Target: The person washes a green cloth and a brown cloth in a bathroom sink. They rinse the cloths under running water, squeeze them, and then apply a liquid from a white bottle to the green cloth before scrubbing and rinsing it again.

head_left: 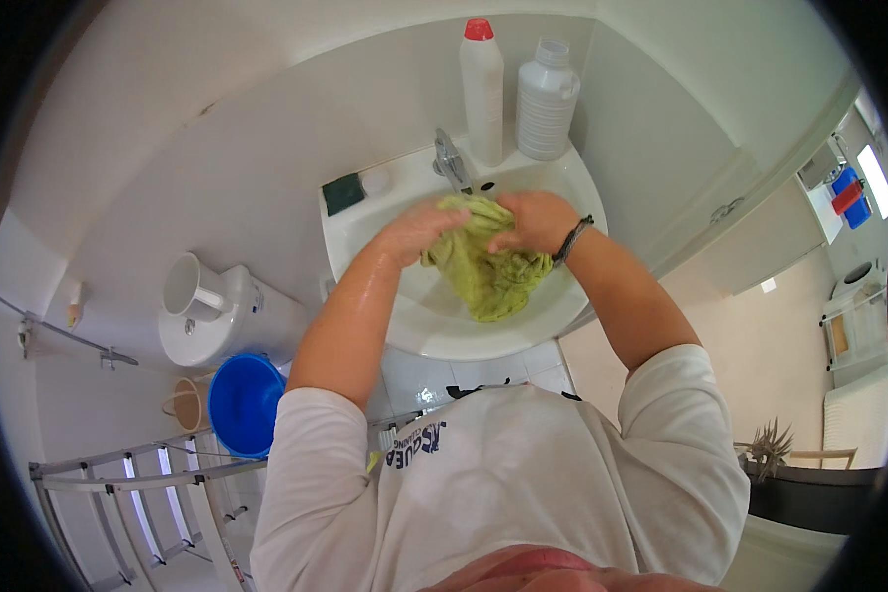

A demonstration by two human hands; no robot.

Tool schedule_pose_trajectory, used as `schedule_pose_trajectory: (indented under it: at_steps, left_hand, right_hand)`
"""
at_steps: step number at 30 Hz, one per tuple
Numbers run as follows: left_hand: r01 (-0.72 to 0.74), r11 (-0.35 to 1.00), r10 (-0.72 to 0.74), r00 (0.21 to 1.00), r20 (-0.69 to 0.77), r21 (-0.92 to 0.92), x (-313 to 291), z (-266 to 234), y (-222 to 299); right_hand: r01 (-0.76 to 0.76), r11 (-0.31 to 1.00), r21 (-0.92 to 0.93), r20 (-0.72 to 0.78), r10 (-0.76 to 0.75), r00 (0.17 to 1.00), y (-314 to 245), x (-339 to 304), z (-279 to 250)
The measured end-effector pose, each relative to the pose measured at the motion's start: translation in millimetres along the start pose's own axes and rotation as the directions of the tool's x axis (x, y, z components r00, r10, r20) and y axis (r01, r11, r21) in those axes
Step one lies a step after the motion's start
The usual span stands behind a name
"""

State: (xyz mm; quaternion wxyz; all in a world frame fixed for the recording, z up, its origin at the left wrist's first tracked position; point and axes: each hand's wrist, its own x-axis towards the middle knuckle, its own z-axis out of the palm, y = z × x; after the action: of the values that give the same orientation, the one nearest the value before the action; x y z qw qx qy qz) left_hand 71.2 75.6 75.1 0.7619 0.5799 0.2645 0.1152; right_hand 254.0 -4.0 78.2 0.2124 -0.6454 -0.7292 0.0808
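A wet-looking yellow-green cloth (491,274) hangs bunched over the bowl of a white washbasin (454,342), just below the chrome tap (451,163). My left hand (416,232), slightly blurred, grips the cloth's upper left edge. On its other side my right hand (541,223), with a dark band at the wrist, has its fingers curled into the top right of the fabric. The fingertips of both hands are partly lost in the folds. Whether water is running cannot be made out.
On the basin's back ledge stand a white bottle with a red cap (481,94) and an uncapped white jug (548,99). A dark green scouring pad (343,193) lies at the left corner. To the left are a toilet (257,316), a blue bucket (245,407) and a ladder (118,483).
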Motion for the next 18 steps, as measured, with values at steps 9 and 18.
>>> schedule_pose_trajectory:
  at_steps: [9, 18]
  left_hand:
    - [-0.248, 0.416, -0.099, 0.944, -0.315, -0.875, 29, 26, -60]
    - [-0.289, 0.482, -0.217, 0.876, -0.432, -0.827, 66, 103, -65]
  right_hand:
    - [-0.077, -0.241, 0.968, 0.14, 0.256, 0.956, 68, -1, 12]
    - [0.342, 0.837, 0.428, -0.159, -0.302, 0.94, -1, -25, 60]
